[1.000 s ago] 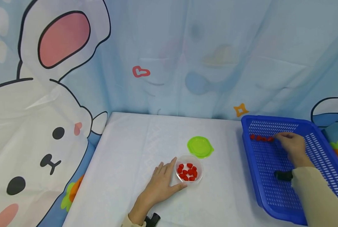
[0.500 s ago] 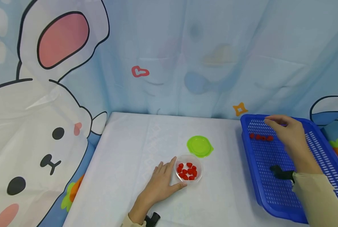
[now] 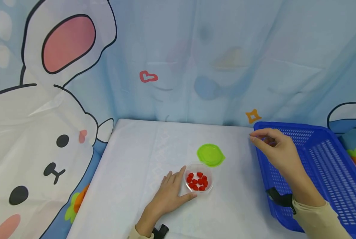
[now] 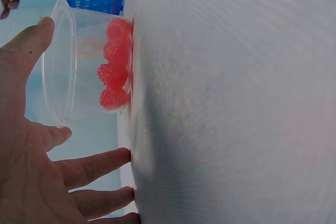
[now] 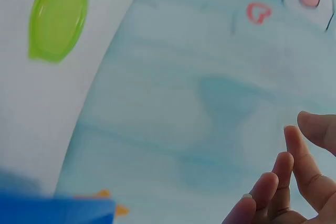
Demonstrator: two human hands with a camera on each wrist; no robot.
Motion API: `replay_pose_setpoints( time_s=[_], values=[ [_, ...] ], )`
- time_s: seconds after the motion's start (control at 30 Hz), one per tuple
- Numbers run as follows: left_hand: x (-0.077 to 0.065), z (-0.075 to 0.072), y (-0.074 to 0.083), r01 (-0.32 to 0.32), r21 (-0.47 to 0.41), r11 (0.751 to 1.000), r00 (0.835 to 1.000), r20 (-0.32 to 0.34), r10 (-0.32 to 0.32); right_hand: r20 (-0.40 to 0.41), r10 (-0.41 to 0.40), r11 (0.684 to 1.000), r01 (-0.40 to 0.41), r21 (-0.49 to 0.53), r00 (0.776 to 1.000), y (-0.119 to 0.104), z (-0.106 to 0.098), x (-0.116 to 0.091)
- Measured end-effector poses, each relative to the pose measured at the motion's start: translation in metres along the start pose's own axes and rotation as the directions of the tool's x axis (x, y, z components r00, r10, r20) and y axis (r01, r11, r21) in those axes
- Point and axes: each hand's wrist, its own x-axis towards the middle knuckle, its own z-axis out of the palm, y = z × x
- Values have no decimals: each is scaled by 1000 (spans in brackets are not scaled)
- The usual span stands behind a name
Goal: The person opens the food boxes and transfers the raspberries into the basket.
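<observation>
A clear plastic cup (image 4: 84, 30) stands on the white cloth, with several red raspberries (image 4: 114, 51) at its bottom. My left hand (image 3: 167, 196) spreads around the cup's near-left side, thumb and index fingertips right at its rim, the other fingers extended to the cloth. Over the left edge of the blue basket (image 3: 327, 127) hovers my right hand (image 3: 281, 151), fingers loosely bent and nothing between them. In the right wrist view its thumb and fingertips are slightly apart. The raspberries in the basket are mostly hidden behind this hand.
A green lid (image 3: 210, 155) lies flat just behind the cup. White cloth covers the table, whose back edge meets a pale blue printed curtain (image 3: 178, 66). A rabbit print (image 3: 76, 159) fills the left side.
My right hand has lifted from the row of raspberries in the basket and moved left to the basket's edge. My left hand and the cup have stayed in place.
</observation>
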Motion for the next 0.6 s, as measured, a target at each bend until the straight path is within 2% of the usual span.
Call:
replay_pose_setpoints(
  time_s=[0.17,0.3,0.6],
  values=[
    [0,1,-1,-1,-2,1000,1000,2,1,-15,-146,989,146,-8,989,-15,29,-17],
    [0,1,-2,2,-3,1000,1000,-1,-2,-13,-233,972,233,-9,972,-16,58,-24],
    [0,1,-1,3,0,1000,1000,-7,-3,34,-229,970,225,95,973,6,105,-29]
  ],
)
